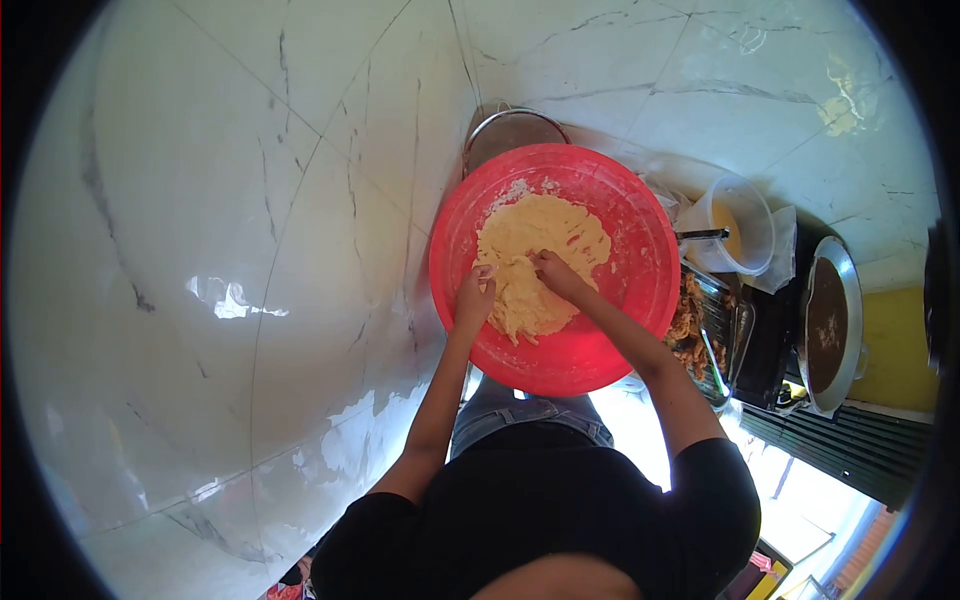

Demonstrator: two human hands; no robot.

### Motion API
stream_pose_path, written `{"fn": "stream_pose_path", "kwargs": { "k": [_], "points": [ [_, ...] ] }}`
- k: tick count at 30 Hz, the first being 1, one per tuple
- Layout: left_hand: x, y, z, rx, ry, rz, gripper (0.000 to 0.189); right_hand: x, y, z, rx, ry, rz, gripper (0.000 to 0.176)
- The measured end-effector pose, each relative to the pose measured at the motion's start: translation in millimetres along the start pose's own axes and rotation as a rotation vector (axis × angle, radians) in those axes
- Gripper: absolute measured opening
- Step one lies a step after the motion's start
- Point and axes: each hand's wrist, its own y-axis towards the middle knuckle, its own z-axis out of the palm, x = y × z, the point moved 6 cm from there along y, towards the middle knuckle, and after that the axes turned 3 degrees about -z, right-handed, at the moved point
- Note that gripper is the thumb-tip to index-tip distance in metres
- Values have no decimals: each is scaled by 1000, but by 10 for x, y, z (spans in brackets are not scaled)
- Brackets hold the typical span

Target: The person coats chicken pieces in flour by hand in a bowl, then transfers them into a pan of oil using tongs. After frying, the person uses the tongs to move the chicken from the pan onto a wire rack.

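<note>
A wide red plastic basin holds a heap of pale yellow flour. Both of my hands are inside it, over the flour. At the heap's left side, my left hand has its fingers pinched together. My right hand comes in from the right with its fingers closed near the middle of the heap. A flour-coated strip seems to lie between the two hands, but its kind and what the fingertips grip cannot be made out. Some flour-coated pieces lie at the heap's near edge.
Right of the basin stand a tray of fried brown pieces with tongs, and a clear plastic tub with yellowish liquid and a dark handle. Farther right, a large pan of dark oil sits on a stove. Marble-patterned tiled walls close in the left and back.
</note>
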Motion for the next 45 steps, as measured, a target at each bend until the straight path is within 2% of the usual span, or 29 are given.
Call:
{"fn": "stream_pose_path", "kwargs": {
  "k": [1, 3, 5, 8, 11, 14, 17, 20, 23, 26, 29, 32, 35, 38, 41, 44, 45],
  "points": [
    [-14, 6, 7, 5, -1, 7, 23, -132, 11, 60, 4, 173, 92, 22],
    [-38, -13, 14, -3, -6, 26, 23, -220, -28, 99, 25, 197, 125, 24],
    [-59, 5, 30, -29, -18, 55, 22, 132, -31, -98, 54, -110, 4, 27],
    [-522, -173, -181, -92, 89, 234, 21, 136, -63, -250, 37, 50, 153, 26],
    [-758, -392, -394, -108, 207, 360, 19, 108, -138, -252, 30, 26, 197, 31],
    [-670, -548, -429, -56, 216, 318, 18, 158, -150, -238, -27, 129, 205, 23],
    [-682, -667, -490, -267, 50, 355, 20, 272, -77, -107, -13, 177, 238, 18],
    [-677, -656, -531, -343, 7, 356, 24, -21, 58, 142, 107, 301, 325, 16],
    [-604, -630, -513, -339, 12, 352, 27, -106, 87, 120, 92, 916, 534, 14],
    [-655, -622, -523, -346, 58, 307, 28, 39, 154, -392, 18, 88, 493, 14],
    [-659, -604, -496, -321, 217, 301, 28, -225, 190, -334, -231, 106, 184, 16],
    [-677, -591, -488, -296, 197, 277, 27, 116, 221, -200, -151, 151, 115, 23],
    [-651, -584, -483, -300, 217, 284, 27, 571, 271, -86, -127, 43, -128, 35],
    [-653, -587, -473, -286, 244, 272, 27, 417, 304, 190, -2, 29, -41, 37],
    [-657, -587, -475, -298, 250, 290, 27, 443, 335, 200, 52, -58, -62, 34],
    [-643, -580, -472, -285, 246, 261, 27, 210, 408, 6, 75, 132, 302, 32],
    [-642, -578, -472, -282, 239, 254, 27, 158, 434, -160, -100, 138, 227, 32]
  ]
}}
